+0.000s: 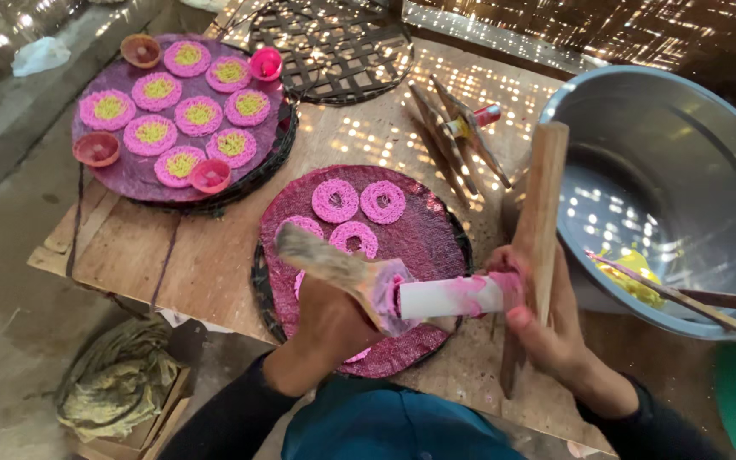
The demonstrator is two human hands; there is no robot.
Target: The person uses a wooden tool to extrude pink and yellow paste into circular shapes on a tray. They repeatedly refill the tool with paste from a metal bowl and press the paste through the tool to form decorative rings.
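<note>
The press (449, 296), its white barrel lying crosswise and its long axis running left to right above the near pink-coated tray (423, 234), is clamped between the left hand (330, 319) on one wooden handle and the right hand (534, 319) on the other.

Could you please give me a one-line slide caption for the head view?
Both hands work a wooden press above a round mat of pink coils.

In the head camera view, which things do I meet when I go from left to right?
Crumpled cloth → round tray with yellow-centred pink rings → left hand → white tube of the wooden press → right hand → metal basin.
</note>
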